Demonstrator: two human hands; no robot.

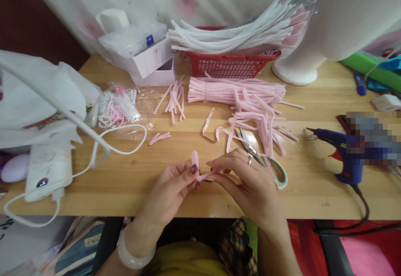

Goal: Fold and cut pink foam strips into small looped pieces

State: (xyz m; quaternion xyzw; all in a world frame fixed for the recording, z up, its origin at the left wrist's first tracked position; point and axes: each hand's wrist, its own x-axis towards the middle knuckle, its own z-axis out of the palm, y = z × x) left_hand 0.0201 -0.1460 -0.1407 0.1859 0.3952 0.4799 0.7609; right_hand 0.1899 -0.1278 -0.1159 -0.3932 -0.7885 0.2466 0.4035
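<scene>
Near the front edge of the table, my left hand [171, 186] pinches a small pink fuzzy piece [195, 159] that stands up between thumb and fingers. A pink strip [204, 177] runs sideways from it, and my right hand [247, 180] pinches its other end between thumb and forefinger. Scissors [250, 146] with pale green handles lie just beyond my right hand. A pink measuring tape [217, 133] lies past my fingertips. Short pink strips [159, 137] rest beyond my left hand, and bent pink stems [261, 119] are heaped by the scissors.
A red basket [232, 65] of white and pink stems stands at the back, behind a pink bundle [225, 90]. White boxes [153, 65] and bagged beads [117, 106] are left of it. A blue glue gun [351, 154] lies right; a white cable [120, 152] loops left.
</scene>
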